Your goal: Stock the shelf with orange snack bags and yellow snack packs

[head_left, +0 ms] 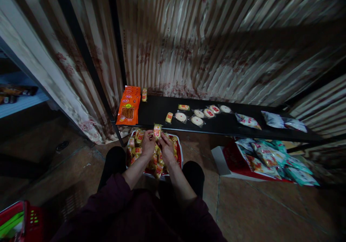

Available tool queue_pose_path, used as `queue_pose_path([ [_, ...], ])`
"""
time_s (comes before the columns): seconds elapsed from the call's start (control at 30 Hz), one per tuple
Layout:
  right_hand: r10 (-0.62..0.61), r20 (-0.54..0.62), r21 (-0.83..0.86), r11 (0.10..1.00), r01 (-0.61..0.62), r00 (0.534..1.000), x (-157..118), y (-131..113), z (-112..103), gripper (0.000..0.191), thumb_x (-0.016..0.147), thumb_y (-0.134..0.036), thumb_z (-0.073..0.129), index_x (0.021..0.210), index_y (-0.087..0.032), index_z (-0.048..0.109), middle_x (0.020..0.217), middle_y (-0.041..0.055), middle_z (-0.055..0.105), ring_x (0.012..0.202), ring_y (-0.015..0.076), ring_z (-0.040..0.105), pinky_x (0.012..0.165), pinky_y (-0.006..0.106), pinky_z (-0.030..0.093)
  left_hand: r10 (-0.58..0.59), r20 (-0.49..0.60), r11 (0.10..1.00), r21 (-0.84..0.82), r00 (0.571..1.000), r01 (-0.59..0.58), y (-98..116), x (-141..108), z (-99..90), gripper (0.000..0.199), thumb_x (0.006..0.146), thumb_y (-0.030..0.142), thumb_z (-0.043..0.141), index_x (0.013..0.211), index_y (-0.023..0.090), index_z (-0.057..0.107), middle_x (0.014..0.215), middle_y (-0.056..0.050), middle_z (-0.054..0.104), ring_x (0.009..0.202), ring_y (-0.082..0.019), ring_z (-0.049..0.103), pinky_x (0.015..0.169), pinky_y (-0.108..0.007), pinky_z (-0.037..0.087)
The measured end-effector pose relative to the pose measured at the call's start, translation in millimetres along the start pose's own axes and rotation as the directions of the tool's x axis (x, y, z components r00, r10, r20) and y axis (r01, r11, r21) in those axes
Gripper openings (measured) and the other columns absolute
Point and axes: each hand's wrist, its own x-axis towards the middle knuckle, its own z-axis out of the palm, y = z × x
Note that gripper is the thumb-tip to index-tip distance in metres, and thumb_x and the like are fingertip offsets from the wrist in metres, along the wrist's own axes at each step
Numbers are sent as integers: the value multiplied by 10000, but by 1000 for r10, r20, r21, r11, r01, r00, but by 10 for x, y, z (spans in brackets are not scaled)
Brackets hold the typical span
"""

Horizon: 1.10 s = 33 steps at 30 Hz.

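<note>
Between my two hands is a small yellow snack packet (157,131) with a red and white label. My left hand (148,143) pinches its left side, and my right hand (165,146) grips its right side. Under them sits a red and white box (181,154) filled with several similar yellow packets (159,169), partly hidden by my hands and forearms. Just beyond is a low black shelf (154,108). One yellow packet (169,117) lies near its front edge, another (183,107) farther back, and a third (144,95) beside the orange packets.
Orange snack packets (129,105) are stacked at the shelf's left end by a black post (116,36). Round wrapped biscuits (197,121) and pillow-shaped bags (248,121) lie to the right. Below stands a box (222,161) of bags. A red basket (34,218) is at lower left.
</note>
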Motion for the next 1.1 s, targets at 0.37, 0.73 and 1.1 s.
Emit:
queue_pose_path([
  [0.37,-154,18,-201,967,155,988,-57,-129,80,332,719,-355,657,1036,-261,688,1115,20,687,1067,202,611,976,350,452,-92,43,995,-40,995,93,136,-51,36,137,771,195,583,908,201,573,887,-31,640,807,-141,600,744,-259,466],
  [0.73,-304,61,-476,829,295,951,-47,-145,104,368,785,-363,586,1123,-234,652,1167,48,664,1068,215,597,1008,386,420,-200,62,968,-143,978,207,255,-61,82,266,718,240,657,958,180,562,883,-49,647,772,-146,616,710,-260,474],
  [1.1,-321,87,-502,803,320,943,-129,-156,113,364,787,-289,554,1134,-247,651,1184,35,655,1115,208,573,1039,393,393,-243,46,953,-173,969,248,323,-124,66,221,734,248,617,943,185,581,847,-39,655,773,-152,622,741,-278,479],
])
